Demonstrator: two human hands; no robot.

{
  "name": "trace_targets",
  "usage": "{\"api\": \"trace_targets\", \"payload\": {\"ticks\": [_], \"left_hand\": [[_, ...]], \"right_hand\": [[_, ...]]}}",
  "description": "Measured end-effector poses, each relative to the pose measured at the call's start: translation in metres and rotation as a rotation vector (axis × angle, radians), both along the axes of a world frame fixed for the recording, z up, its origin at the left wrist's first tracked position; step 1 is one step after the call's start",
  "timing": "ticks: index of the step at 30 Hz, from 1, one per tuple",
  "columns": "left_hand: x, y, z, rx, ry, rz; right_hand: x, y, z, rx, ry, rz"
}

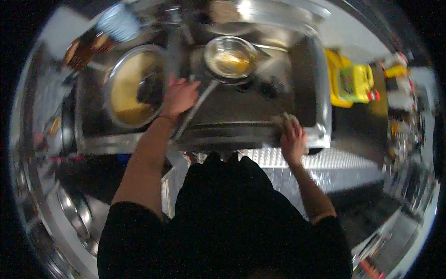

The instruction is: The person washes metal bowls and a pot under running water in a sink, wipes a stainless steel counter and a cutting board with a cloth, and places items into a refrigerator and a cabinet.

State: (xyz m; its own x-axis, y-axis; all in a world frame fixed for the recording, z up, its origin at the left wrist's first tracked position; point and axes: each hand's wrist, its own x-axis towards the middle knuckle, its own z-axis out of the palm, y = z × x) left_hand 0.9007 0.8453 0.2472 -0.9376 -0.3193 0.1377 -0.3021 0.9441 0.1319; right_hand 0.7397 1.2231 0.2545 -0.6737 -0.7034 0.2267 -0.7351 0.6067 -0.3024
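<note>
A steel double sink (pixel 244 104) lies before me, blurred by motion. My left hand (pixel 181 96) is over the part between the two basins, fingers apart, with nothing seen in it. It is close to the right rim of a big round bowl (pixel 127 101) of yellowish, cloudy liquid in the left basin; a dark thing shows in the liquid. Just right of that hand slants a long grey handle (pixel 197 110). It leads up to a round metal pan (pixel 230 59) in the right basin. My right hand (pixel 294 139) grips a scrubbing pad (pixel 288 118) at the sink's front edge.
Beyond the left basin stand a light-blue stack (pixel 118 22) and brown-handled brushes (pixel 82 52). Dark utensils (pixel 273 87) lie in the right basin. Right of the sink are a yellow tub (pixel 336 80) and a yellow-green jug (pixel 359 83) with a red cap. Metal bowls (pixel 75 209) sit low on the left.
</note>
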Motion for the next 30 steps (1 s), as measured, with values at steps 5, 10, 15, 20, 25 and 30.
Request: {"api": "trace_targets", "payload": {"ticks": [5,10,15,20,25,30], "left_hand": [[0.006,-0.003,-0.002,0.022,0.175,-0.018],[0.044,0.018,0.008,0.673,0.538,0.083],[0.170,0.021,0.012,0.508,0.538,0.189],[0.323,-0.004,0.065,0.608,0.441,0.597],[0.421,-0.029,0.033,0.605,0.685,0.997],[0.444,-0.041,0.042,0.788,0.835,1.117]], "right_hand": [[0.105,-0.095,0.005,-0.045,-0.054,0.244],[0.135,-0.134,-0.013,-0.078,0.063,0.377],[0.126,-0.137,-0.019,0.003,0.060,0.372],[0.107,-0.151,-0.023,-0.260,-0.584,0.147],[0.108,-0.191,0.017,-0.697,-0.421,-0.049],[0.154,-0.274,0.049,-0.608,-0.508,0.155]]}}
